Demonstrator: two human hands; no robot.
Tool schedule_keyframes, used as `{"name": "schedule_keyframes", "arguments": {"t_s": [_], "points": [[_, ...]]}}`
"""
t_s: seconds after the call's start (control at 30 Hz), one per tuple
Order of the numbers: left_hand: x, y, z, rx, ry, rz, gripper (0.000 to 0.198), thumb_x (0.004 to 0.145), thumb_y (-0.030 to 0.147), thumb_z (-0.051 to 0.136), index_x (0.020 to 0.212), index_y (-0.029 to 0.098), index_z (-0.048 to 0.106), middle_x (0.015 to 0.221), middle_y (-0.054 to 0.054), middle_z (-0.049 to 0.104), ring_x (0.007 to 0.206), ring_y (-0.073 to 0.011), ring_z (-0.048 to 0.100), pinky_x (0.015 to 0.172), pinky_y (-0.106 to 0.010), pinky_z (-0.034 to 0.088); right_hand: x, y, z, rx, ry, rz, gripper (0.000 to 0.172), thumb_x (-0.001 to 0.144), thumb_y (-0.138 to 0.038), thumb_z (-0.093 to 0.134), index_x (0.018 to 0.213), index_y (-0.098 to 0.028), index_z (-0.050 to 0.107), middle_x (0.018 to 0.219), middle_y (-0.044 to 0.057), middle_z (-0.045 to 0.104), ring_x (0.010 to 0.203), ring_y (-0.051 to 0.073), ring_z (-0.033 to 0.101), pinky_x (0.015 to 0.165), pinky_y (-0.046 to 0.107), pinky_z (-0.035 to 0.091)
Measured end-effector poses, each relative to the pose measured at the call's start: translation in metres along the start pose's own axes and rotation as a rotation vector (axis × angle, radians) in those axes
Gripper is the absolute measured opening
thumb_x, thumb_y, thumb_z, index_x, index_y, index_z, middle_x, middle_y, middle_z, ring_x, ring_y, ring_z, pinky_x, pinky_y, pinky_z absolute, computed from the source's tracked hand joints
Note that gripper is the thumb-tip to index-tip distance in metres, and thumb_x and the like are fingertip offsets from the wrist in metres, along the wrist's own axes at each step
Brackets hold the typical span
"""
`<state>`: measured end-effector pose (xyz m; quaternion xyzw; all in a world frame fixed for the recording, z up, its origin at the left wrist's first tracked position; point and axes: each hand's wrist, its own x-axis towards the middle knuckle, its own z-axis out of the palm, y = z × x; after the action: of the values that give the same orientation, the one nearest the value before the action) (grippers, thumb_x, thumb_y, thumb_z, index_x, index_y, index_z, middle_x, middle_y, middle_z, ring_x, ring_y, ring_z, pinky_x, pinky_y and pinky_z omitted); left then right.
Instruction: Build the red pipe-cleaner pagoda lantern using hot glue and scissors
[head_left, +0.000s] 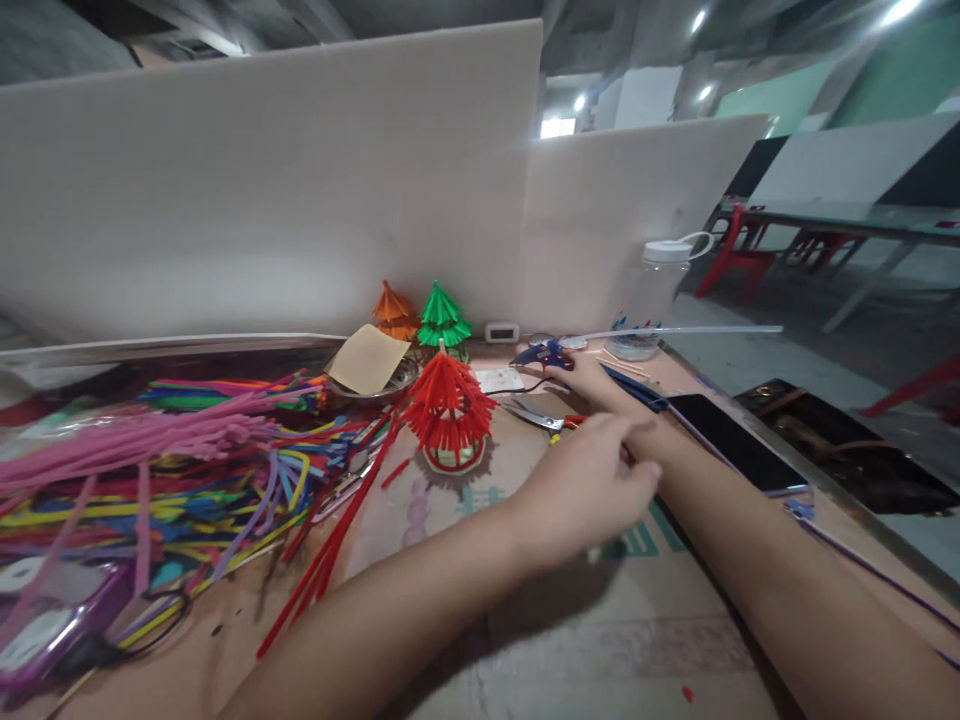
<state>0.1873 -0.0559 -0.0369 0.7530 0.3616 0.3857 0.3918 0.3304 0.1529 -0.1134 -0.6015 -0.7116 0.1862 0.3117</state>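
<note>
My right hand [586, 382] reaches to the back of the table, its fingers closed on a dark blue glue gun [546, 354] whose nozzle points left. My left hand [589, 485] is over the cardboard, in front of my right forearm. It is slightly blurred, with loosely bent fingers apart and nothing visible in it. A red tree made of pipe cleaners [448, 405] stands upright left of my hands. Scissors [536, 413] with open blades lie between that tree and my right hand. Behind stand a green tree [442, 318] and an orange tree [392, 312].
Colourful pipe cleaners [180, 440] cover the left side, with a purple device [67, 620] in front. A yellow card [370, 360] rests on a round dish. Rightward are a clear bottle [645, 300], a phone [735, 440] and a dark bag [847, 445]. White boards [300, 200] stand behind.
</note>
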Motion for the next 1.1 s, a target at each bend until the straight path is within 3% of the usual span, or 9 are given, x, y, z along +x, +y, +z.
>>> {"name": "schedule_keyframes", "arguments": {"t_s": [0.1, 0.17, 0.3, 0.4, 0.57, 0.7, 0.87, 0.97, 1.1], "points": [[-0.042, 0.04, -0.052, 0.262, -0.121, 0.147, 0.022, 0.095, 0.024, 0.056, 0.104, 0.022, 0.076, 0.108, -0.003, 0.078, 0.1, -0.0198, 0.072, 0.092, -0.03, 0.053, 0.0, -0.004, 0.008, -0.062, -0.033, 0.05, 0.036, 0.098, -0.036, 0.064, 0.128, -0.017, 0.061, 0.127, 0.01, 0.064, 0.108, 0.024, 0.066, 0.091, 0.045, 0.057], [-0.055, 0.051, -0.092, 0.387, 0.088, 0.176, 0.019, 0.096, 0.026, 0.058, 0.098, 0.024, 0.076, 0.097, 0.0, 0.078, 0.087, -0.0163, 0.071, 0.081, -0.027, 0.054, 0.001, -0.006, 0.009, -0.085, -0.02, 0.085, 0.036, 0.097, -0.035, 0.064, 0.128, -0.016, 0.061, 0.128, 0.011, 0.063, 0.109, 0.024, 0.065, 0.092, 0.046, 0.057], [-0.05, 0.037, -0.158, 0.558, 0.571, 0.132, 0.02, 0.094, 0.036, 0.062, 0.093, 0.021, 0.076, 0.086, -0.001, 0.076, 0.076, -0.0158, 0.067, 0.071, -0.026, 0.051, -0.002, -0.013, -0.003, -0.034, 0.054, 0.122, 0.033, 0.098, -0.036, 0.063, 0.124, -0.015, 0.063, 0.122, 0.01, 0.066, 0.103, 0.022, 0.067, 0.089, 0.043, 0.058], [-0.035, 0.009, -0.184, 0.609, 0.573, 0.075, 0.032, 0.094, 0.045, 0.06, 0.105, 0.019, 0.075, 0.096, -0.004, 0.076, 0.08, -0.0174, 0.068, 0.074, -0.028, 0.052, -0.009, -0.027, -0.02, 0.064, 0.119, 0.084, 0.027, 0.095, -0.034, 0.065, 0.111, -0.013, 0.068, 0.099, 0.01, 0.073, 0.088, 0.02, 0.07, 0.079, 0.034, 0.057], [-0.015, -0.023, -0.187, 0.656, 0.439, 0.084, 0.034, 0.092, 0.044, 0.06, 0.104, 0.017, 0.076, 0.101, -0.007, 0.075, 0.09, -0.0204, 0.068, 0.085, -0.032, 0.052, -0.024, -0.06, -0.048, 0.258, 0.189, 0.031, 0.028, 0.086, -0.038, 0.068, 0.091, -0.011, 0.072, 0.054, 0.005, 0.065, 0.06, 0.021, 0.069, 0.059, 0.028, 0.053], [-0.012, -0.029, -0.183, 0.625, 0.424, 0.112, 0.025, 0.091, 0.036, 0.06, 0.094, 0.018, 0.077, 0.094, -0.006, 0.077, 0.093, -0.0203, 0.067, 0.084, -0.03, 0.051, -0.041, -0.083, -0.06, 0.417, 0.162, -0.096, 0.029, 0.083, -0.034, 0.066, 0.105, -0.016, 0.074, 0.075, 0.006, 0.076, 0.064, 0.017, 0.069, 0.063, 0.027, 0.055], [-0.018, -0.033, -0.189, 0.488, 0.413, 0.107, 0.022, 0.091, 0.035, 0.062, 0.092, 0.018, 0.076, 0.095, -0.005, 0.077, 0.091, -0.0193, 0.068, 0.085, -0.029, 0.052, -0.064, -0.103, -0.067, 0.607, 0.05, -0.227, 0.017, 0.076, -0.026, 0.074, 0.09, -0.017, 0.074, 0.088, 0.006, 0.075, 0.059, 0.012, 0.062, 0.056, 0.026, 0.051], [-0.022, -0.037, -0.192, 0.436, 0.42, 0.113, 0.022, 0.091, 0.036, 0.064, 0.093, 0.018, 0.076, 0.096, -0.005, 0.077, 0.092, -0.0192, 0.068, 0.086, -0.029, 0.052, -0.076, -0.113, -0.067, 0.659, -0.036, -0.279, 0.023, 0.083, -0.042, 0.073, 0.087, -0.019, 0.072, 0.079, 0.003, 0.072, 0.049, 0.009, 0.052, 0.056, 0.029, 0.05], [-0.024, -0.04, -0.196, 0.396, 0.418, 0.124, 0.02, 0.091, 0.035, 0.065, 0.092, 0.02, 0.076, 0.094, -0.003, 0.077, 0.092, -0.0191, 0.068, 0.085, -0.029, 0.052, -0.093, -0.125, -0.066, 0.541, -0.197, -0.354, 0.047, 0.082, -0.068, 0.067, 0.086, -0.021, 0.074, 0.084, 0.007, 0.075, 0.076, 0.021, 0.07, 0.071, 0.034, 0.054]]}}
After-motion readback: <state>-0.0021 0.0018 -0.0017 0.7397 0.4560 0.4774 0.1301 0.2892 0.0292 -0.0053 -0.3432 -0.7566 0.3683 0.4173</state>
